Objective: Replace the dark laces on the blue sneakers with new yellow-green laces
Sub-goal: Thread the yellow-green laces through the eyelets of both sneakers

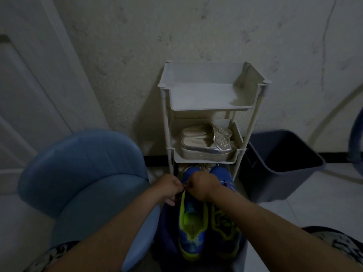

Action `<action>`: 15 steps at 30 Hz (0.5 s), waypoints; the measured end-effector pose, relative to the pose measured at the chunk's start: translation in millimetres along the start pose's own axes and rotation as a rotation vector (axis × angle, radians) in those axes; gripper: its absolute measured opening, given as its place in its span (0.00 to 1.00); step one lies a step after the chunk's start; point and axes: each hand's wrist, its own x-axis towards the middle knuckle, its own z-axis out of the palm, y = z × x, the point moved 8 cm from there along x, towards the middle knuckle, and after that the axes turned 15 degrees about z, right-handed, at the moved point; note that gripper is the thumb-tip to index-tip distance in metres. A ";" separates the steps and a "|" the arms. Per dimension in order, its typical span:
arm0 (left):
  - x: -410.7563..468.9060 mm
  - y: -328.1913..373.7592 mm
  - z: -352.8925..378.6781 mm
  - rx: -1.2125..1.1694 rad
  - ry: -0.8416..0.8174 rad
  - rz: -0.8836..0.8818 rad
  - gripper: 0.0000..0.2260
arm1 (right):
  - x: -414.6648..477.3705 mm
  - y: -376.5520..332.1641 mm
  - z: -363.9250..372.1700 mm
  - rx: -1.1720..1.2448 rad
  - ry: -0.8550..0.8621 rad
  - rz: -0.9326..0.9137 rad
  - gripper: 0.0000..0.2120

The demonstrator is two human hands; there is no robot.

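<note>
Two blue sneakers with yellow-green trim stand side by side at the bottom centre, toes pointing away from me. The left sneaker [191, 228] has its tongue area open. The right sneaker [225, 230] lies partly under my right forearm. My left hand [169, 188] and my right hand [203, 185] meet over the left sneaker's front eyelets, fingers curled, pinching a lace [184, 186] between them. The lace there is small and dim; its colour is hard to tell.
A blue chair [82, 173] stands close on the left. A white shelf rack [208, 99] stands against the wall ahead, with silver sandals [206, 144] on its middle tier. A dark bin [280, 163] sits to the right. A white door is at far left.
</note>
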 end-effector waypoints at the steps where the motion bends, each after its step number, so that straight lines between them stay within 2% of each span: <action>1: 0.0 0.2 0.1 0.008 0.001 0.004 0.08 | 0.8 0.5 1.5 0.005 -0.014 0.002 0.13; 6: 1.5 2.5 -11.3 0.074 0.015 -0.060 0.05 | 4.7 3.7 -0.5 0.020 -0.054 0.014 0.13; 8: 4.8 6.2 -30.0 0.141 0.061 -0.058 0.08 | 5.7 4.6 -4.7 0.040 -0.072 0.007 0.12; 11: 6.6 15.2 -53.2 0.102 0.106 -0.062 0.09 | 7.3 2.9 -14.3 0.139 -0.080 -0.017 0.11; 15: 5.3 38.6 -69.4 0.066 0.139 0.021 0.09 | 7.1 -6.8 -18.1 0.251 -0.145 -0.077 0.12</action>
